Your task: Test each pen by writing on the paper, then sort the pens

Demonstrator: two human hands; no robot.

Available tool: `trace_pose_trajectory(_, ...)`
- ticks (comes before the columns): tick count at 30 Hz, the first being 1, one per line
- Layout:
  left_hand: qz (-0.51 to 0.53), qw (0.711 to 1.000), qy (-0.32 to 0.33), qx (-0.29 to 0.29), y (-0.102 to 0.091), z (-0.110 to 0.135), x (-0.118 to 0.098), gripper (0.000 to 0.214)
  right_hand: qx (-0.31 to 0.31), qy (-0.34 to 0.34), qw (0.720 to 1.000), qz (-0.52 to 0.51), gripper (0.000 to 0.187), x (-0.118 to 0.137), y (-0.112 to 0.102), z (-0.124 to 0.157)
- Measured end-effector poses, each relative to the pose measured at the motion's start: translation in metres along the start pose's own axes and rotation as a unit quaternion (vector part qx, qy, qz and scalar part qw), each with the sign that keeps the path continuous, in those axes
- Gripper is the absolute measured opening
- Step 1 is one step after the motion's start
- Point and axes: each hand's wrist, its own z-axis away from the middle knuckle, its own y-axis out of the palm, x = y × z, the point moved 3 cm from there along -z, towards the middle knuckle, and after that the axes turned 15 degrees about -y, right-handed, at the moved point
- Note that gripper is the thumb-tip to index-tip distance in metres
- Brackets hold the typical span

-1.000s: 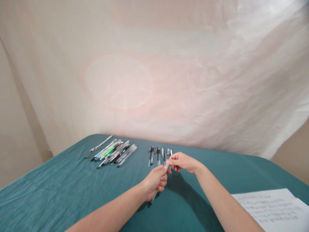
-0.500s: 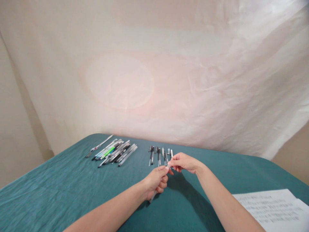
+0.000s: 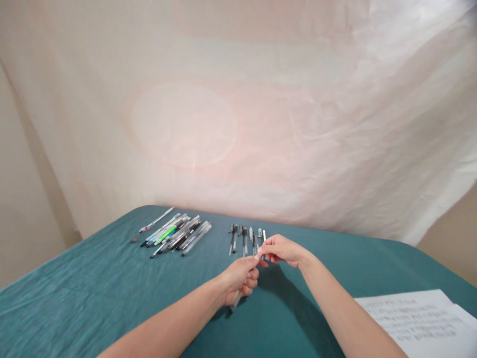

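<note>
My left hand [image 3: 242, 281] is closed around a clear-barrelled pen [image 3: 235, 302], whose dark end sticks out below the fist. At the upper end of that pen my right hand [image 3: 280, 249] is pinched, its fingertips against my left thumb; the exact part between them is hidden by the fingers. Just beyond both hands lies a row of pens and separate parts [image 3: 244, 238], some with dark grips, partly covered by my right fingers.
Left of the row is a heap of pens [image 3: 192, 241], with a bright green one [image 3: 166, 233] among them. A lone pen [image 3: 152, 225] lies farther left. Sheets of handwritten paper [image 3: 413, 318] rest at the right front on the green tablecloth [image 3: 112, 288]. A pale hanging sheet [image 3: 261, 124] rises behind.
Both hands keep nearly the same hold and place on the pen. The view has shifted very slightly; the pens on the table lie as before.
</note>
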Motion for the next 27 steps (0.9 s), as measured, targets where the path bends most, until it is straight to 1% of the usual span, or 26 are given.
trace_pose_trajectory(3,0.034,0.999,0.001,0.007,-0.001,-0.003,0.002,0.030,0.002,0.001,1.000,-0.024,0.024,-0.004,0.001,-0.001)
trace_pose_trajectory(8,0.071,0.997,0.044,0.008,-0.001,-0.005,0.003,0.021,0.015,0.008,0.999,-0.038,0.024,-0.007,0.003,0.000)
trace_pose_trajectory(13,0.030,0.998,0.060,-0.008,0.002,-0.007,0.007,0.027,0.030,0.007,0.998,-0.051,0.031,-0.003,0.007,0.003)
trace_pose_trajectory(16,0.003,0.997,0.061,-0.036,0.006,-0.007,0.009,0.031,0.049,0.026,0.997,-0.049,0.036,-0.001,0.010,0.004)
trace_pose_trajectory(19,-0.014,0.996,0.062,-0.061,0.009,-0.006,0.009,0.032,0.050,0.026,0.998,-0.038,0.037,0.001,0.010,0.004)
trace_pose_trajectory(23,-0.029,0.996,0.057,-0.067,0.012,-0.002,0.007,0.033,0.044,0.015,0.999,-0.022,0.038,0.005,0.008,0.005)
trace_pose_trajectory(27,-0.035,0.996,0.056,-0.052,0.015,0.000,0.006,0.034,0.051,0.005,0.998,-0.025,0.038,0.007,0.008,0.005)
